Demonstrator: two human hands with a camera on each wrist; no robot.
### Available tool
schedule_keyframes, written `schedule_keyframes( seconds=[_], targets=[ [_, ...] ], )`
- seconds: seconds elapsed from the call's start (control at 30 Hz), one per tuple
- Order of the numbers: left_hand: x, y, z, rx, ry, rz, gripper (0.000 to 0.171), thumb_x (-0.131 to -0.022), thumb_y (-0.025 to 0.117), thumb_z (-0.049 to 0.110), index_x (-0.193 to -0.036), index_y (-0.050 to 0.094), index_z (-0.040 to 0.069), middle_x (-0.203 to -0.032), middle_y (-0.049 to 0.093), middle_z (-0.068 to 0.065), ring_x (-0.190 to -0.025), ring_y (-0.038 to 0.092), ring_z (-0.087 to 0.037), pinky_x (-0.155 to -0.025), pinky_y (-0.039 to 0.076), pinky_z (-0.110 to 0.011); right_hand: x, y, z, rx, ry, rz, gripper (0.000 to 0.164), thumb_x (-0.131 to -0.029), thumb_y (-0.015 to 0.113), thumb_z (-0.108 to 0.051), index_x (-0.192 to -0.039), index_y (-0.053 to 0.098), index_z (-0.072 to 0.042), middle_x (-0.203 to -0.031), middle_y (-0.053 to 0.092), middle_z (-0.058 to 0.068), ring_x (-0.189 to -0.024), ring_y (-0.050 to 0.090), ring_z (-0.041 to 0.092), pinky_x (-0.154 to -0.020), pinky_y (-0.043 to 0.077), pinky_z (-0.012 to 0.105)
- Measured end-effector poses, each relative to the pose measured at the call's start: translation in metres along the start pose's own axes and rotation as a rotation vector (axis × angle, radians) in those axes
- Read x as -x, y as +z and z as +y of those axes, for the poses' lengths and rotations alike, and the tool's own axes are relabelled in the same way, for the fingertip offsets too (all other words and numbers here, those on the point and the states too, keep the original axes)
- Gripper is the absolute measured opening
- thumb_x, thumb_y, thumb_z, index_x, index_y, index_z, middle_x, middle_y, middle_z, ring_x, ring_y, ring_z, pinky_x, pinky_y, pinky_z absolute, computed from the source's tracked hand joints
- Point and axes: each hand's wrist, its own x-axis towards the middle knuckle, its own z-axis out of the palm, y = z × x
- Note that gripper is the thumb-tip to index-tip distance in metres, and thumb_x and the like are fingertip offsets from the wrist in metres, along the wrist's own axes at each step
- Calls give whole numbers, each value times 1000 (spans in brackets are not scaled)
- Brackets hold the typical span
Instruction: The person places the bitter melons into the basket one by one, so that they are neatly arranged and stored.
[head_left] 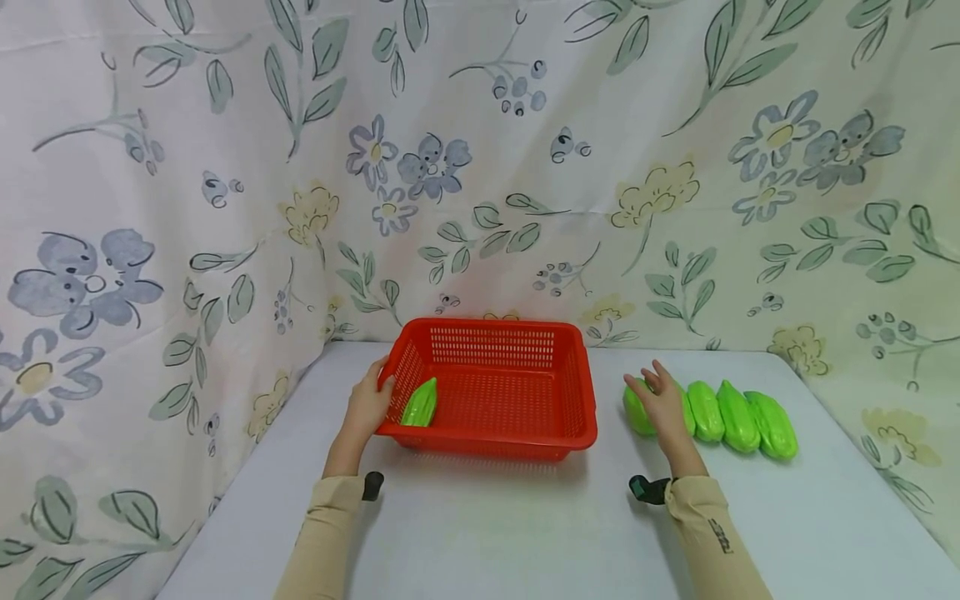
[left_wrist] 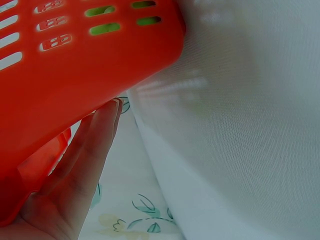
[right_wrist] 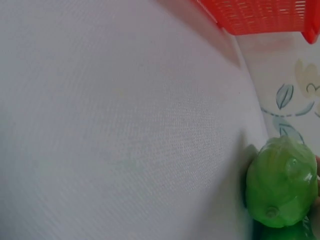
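A red plastic basket (head_left: 480,442) with slotted walls stands on the table. Inside it, by the left wall, lies one bright green, ridged, gourd-like vegetable (head_left: 420,403). My left hand (head_left: 367,404) holds the basket's left rim, thumb over the edge and fingers along the outer wall, as the left wrist view shows. To the right of the basket, several similar green vegetables lie side by side. Spread over the leftmost green vegetable (head_left: 637,412) is my right hand (head_left: 663,404); in the right wrist view its fingertips (right_wrist: 318,187) show right beside that vegetable (right_wrist: 282,182).
The white table (head_left: 480,533) stretches in front of the basket and between the arms. Behind it hangs a floral curtain (head_left: 480,275), close to the basket's back. More green vegetables (head_left: 738,417) lie in the row at the right.
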Motion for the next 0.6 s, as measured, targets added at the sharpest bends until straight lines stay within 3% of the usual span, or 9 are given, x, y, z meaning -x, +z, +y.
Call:
schedule_keyframes(
  seconds=[0.23,0.6],
  targets=[
    [0,1,0,-7,8,8,50,-103,44,21,-151,32,12,-133,55,-28,-90,58,-30,-76,50,-44,0,2,1,37,8,1,85,-98,57,-33,-158,1,-9,-160,22,21,-149,16,38,-120,17,51],
    [0,1,-1,-1,10,6,50,-103,44,21,-151,32,12,-132,56,-28,-88,59,-30,-72,50,-40,1,7,0,46,-4,-2,82,-98,57,-28,-157,4,-6,-158,24,23,-149,18,38,-120,16,52]
  ],
)
